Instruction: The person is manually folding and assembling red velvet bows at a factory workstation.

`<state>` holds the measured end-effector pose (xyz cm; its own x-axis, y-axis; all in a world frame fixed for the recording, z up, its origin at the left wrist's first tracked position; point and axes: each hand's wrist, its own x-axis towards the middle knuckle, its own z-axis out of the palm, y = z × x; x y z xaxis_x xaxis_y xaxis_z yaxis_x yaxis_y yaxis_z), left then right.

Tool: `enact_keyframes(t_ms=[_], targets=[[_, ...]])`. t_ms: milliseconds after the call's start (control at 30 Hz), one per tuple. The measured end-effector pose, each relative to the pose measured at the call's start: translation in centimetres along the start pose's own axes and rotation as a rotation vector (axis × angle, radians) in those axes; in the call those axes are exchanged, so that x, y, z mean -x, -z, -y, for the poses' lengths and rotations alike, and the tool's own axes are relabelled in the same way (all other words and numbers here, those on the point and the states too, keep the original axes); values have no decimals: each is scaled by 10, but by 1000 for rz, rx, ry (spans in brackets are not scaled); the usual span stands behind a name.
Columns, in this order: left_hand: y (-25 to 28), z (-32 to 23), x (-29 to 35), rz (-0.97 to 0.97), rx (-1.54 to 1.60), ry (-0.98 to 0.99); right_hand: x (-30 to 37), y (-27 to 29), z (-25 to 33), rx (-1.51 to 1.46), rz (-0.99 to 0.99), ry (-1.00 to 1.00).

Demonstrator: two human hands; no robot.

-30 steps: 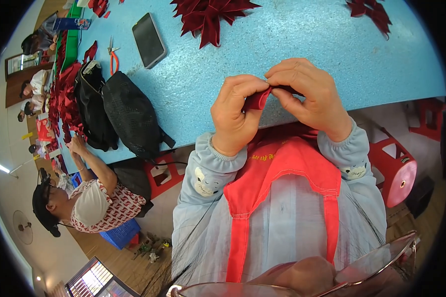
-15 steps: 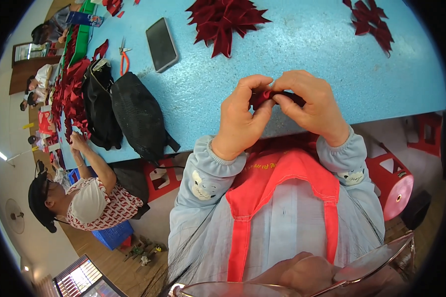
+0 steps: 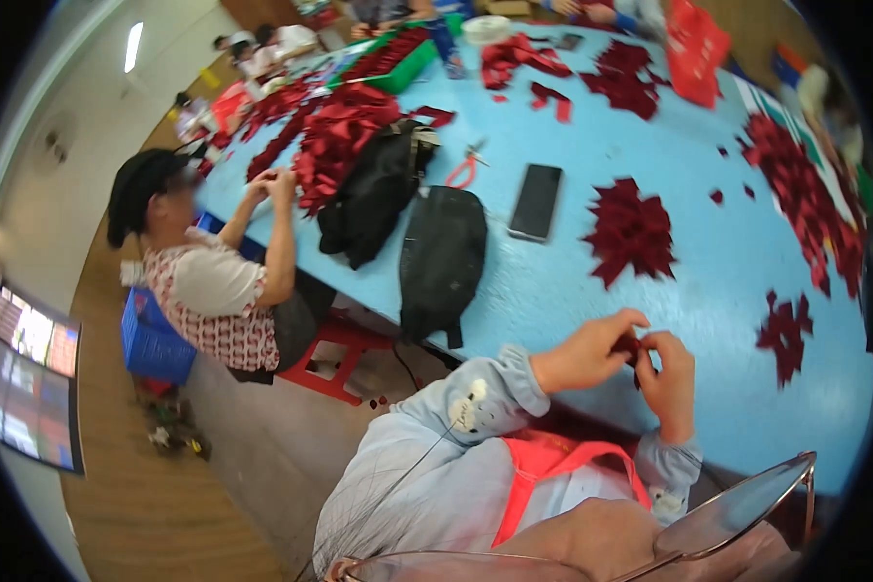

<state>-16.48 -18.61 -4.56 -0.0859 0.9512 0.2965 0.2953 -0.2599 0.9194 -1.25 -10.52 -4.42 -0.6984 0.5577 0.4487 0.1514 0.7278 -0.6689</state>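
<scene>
Over the near edge of the blue table [image 3: 572,291], my left hand [image 3: 590,353] and my right hand [image 3: 669,380] come together fingertip to fingertip. Pinched between them is a small dark red velvet piece [image 3: 628,345], mostly covered by my fingers. Its exact shape I cannot make out. Beyond my hands lies a heap of dark red velvet bows [image 3: 632,233]. A smaller cluster of similar pieces [image 3: 784,335] rests to the right.
A phone [image 3: 536,202], two black bags [image 3: 443,257] and orange-handled snips [image 3: 466,171] lie left of the heap. Larger red piles [image 3: 344,136] and a green tray [image 3: 417,66] stand farther back. At left a co-worker [image 3: 209,281] handles red fabric, near a red stool [image 3: 335,357].
The view has swung left and up, so more of the table and room shows. Both my hands now appear lower and farther right, still pinching the velvet piece.
</scene>
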Motion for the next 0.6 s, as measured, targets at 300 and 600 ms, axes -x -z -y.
enact_keyframes(t_ms=[300,600], targets=[[0,4,-2,-39,53,77,-6,-16,-9,-205,-102,-76],[2,1,-5,-33,139,106,-7,-19,-17,-362,-107,-190]])
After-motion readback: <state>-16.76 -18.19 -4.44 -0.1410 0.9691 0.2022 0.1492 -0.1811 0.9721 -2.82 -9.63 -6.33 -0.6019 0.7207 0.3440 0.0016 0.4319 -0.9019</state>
